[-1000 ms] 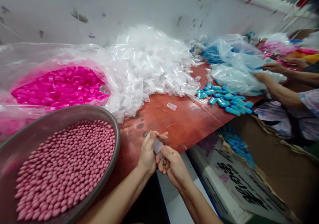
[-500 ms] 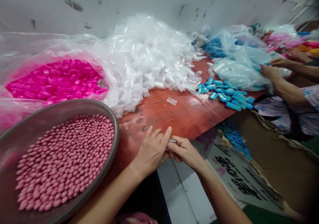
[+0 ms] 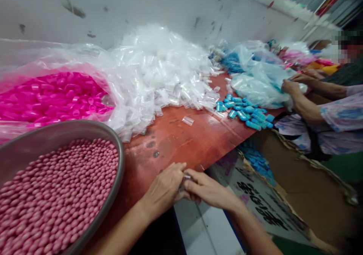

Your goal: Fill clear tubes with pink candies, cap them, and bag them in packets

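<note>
My left hand [image 3: 167, 187] and my right hand [image 3: 202, 187] meet over the front edge of the red-brown table [image 3: 170, 134]. Between their closed fingers is a small clear tube [image 3: 187, 177], mostly covered; its contents are hard to make out. Left of my hands stands a large grey bowl [image 3: 121, 164] holding many small pink oval balls [image 3: 68, 194]. One loose clear tube [image 3: 188, 121] lies on the table beyond my hands, in front of a big heap of clear tubes [image 3: 161, 66]. An opened plastic bag at the left holds bright pink caps [image 3: 56, 96].
Blue-filled capsules [image 3: 246, 113] lie at the table's right edge beside a bluish plastic bag [image 3: 258, 83]. A co-worker's hands [image 3: 292, 86] are at that bag. Below stands an open cardboard box [image 3: 297, 179] with blue pieces. A wall runs behind.
The view has shifted, so the table and heaps sit further left. My left hand's fingers, raised and spread before, are now folded closer around the tube between my hands.
</note>
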A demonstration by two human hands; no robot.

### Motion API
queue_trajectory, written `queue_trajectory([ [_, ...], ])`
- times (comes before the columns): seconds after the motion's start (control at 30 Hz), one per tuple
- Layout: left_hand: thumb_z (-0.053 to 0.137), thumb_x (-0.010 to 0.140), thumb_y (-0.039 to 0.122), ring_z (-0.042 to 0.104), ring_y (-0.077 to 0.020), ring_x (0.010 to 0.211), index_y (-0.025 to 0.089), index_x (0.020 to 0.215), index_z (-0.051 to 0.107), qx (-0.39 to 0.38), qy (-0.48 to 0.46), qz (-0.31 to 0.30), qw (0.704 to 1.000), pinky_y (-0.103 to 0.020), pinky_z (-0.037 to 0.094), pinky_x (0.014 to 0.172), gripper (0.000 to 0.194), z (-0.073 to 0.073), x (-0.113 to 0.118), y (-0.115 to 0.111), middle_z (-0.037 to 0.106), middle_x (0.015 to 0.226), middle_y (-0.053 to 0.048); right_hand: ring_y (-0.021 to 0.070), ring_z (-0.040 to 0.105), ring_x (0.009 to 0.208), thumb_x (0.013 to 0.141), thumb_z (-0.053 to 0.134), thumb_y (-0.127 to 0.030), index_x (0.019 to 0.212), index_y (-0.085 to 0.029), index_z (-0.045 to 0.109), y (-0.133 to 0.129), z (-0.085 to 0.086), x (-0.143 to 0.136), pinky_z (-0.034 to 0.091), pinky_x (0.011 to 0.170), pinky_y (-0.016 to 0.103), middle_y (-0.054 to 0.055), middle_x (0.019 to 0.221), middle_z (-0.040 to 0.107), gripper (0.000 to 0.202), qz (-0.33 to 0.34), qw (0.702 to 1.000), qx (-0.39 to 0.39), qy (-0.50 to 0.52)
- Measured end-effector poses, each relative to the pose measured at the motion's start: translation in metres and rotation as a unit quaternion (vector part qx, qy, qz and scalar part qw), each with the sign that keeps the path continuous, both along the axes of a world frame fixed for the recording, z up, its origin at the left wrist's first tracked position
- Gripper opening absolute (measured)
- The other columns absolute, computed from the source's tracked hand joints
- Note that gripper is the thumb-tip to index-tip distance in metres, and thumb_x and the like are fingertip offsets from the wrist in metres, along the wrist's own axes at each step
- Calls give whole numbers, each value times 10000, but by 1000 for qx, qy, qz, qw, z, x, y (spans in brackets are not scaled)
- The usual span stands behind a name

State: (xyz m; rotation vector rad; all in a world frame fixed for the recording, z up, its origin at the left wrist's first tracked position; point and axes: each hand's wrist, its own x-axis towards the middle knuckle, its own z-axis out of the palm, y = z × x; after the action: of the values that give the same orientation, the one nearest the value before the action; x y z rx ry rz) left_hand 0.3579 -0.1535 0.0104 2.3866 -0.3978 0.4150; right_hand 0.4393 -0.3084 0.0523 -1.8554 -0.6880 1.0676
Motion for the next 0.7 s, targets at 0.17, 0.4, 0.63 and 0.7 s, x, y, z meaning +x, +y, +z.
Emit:
queue_trajectory([
  [0.17, 436, 834, 206, 581, -170, 582, 169, 859, 459, 62, 5, 44, 997, -261, 450, 517, 50, -9, -4, 2, 585, 665, -31, 119, 543, 682, 826, 489, -291, 892, -160, 605, 11, 17, 18, 419, 620, 203, 9, 757, 601, 187, 176, 984, 24, -8],
  [0.4, 507, 739, 141, 595, -136, 663, 188, 1099, 426, -100, 51, 135, 984, -234, 469, 620, 372, 3, -3, 10, 629, 803, -18, 203, 565, 868, 847, 454, -320, 973, -161, 618, 46, 3, 113, 414, 771, 301, 82, 913, 634, 261, -67, 949, -39, -307],
  [0.63, 547, 762, 267, 591, -194, 732, 177, 831, 483, -23, -16, 234, 972, -323, 488, 657, 130, 6, 19, 27, 597, 778, -41, 233, 549, 952, 833, 451, -244, 961, -163, 627, 65, -21, 137, 386, 839, 321, 101, 971, 625, 232, -128, 910, -47, -390],
  [0.7, 568, 765, 307, 547, -271, 987, 170, 866, 486, 46, -74, 226, 970, -418, 459, 822, 188, 1, 27, 32, 598, 994, -105, 178, 600, 739, 864, 414, -324, 772, -175, 655, 62, -16, 113, 435, 682, 247, 42, 751, 648, 297, -79, 930, -34, -357],
])
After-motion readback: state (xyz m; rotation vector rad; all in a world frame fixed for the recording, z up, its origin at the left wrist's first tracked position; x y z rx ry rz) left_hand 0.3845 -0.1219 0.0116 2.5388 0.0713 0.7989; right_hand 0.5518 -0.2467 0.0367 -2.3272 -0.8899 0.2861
